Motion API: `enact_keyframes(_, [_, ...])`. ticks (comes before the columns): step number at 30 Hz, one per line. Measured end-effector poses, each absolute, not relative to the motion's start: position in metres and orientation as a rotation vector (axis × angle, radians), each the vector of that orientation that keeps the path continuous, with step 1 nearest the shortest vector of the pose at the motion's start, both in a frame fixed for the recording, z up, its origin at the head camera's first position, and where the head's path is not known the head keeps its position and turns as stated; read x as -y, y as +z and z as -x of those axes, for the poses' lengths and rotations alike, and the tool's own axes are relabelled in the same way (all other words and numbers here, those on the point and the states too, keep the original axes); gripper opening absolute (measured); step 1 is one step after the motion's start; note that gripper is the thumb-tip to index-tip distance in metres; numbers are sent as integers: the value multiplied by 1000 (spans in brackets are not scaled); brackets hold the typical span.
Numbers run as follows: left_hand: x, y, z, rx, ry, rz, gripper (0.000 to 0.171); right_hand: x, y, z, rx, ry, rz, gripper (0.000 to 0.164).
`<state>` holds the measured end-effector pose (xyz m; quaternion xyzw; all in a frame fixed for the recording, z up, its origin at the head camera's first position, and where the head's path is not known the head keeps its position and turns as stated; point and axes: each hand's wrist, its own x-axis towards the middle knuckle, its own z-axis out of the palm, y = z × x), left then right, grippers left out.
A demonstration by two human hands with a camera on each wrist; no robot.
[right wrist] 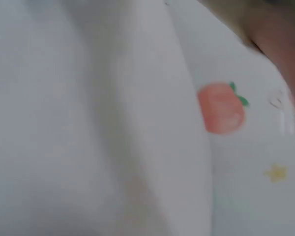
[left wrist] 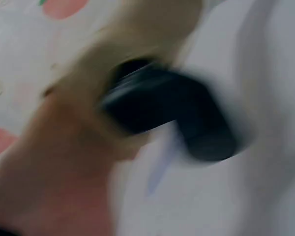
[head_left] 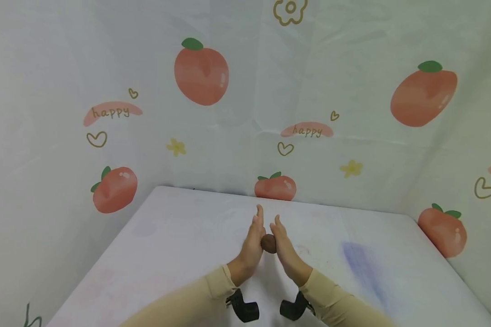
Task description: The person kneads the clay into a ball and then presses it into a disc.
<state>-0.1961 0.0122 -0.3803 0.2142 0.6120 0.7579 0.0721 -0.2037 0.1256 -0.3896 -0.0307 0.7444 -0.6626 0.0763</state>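
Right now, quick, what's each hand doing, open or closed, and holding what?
Left hand: open, fingers straight, palm against a brown ball.
Right hand: open, fingers straight, palm against the ball's other side.

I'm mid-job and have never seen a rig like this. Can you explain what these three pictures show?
There's no robot here: you're seeing a person's left hand and right hand, both bare. The large picture comes from a camera worn on the head, looking forward and down; the other two come from cameras on the wrists.

In the head view, the palms face each other and hold a small brown ball between them. Beneath is a white tabletop marked with a purple smear. Behind hangs a sheet printed with red fruit.

The left wrist view is blurred, showing a beige sleeve and a black device. The right wrist view is mostly tabletop and sheet.
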Motion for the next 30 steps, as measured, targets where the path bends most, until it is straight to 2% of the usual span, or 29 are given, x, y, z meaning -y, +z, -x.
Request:
enact_keyframes(4, [-3, -379, 214, -1921, 2305, -462, 69, -111, -393, 181, -2093, -1969, 217, 66])
enact_keyframes(8, [0, -393, 219, -2053, 2173, -349, 72, -106, -378, 166, -1979, -2068, 339, 60])
enact_keyframes(12, [-6, -409, 207, -2108, 2046, -420, 67, -112, -362, 171, -2067, -2158, 395, 60])
enact_keyframes(16, [-16, -411, 188, -2054, 2018, -577, 61, -123, -357, 191, -2177, -2171, 307, 62])
enact_keyframes(23, [-20, -393, 173, -1939, 2115, -703, 61, -133, -386, 212, -2222, -2088, 94, 66])
enact_keyframes(30, [-9, -385, 204, -2044, 2173, -517, 66, -119, -411, 180, -2167, -1924, 176, 70])
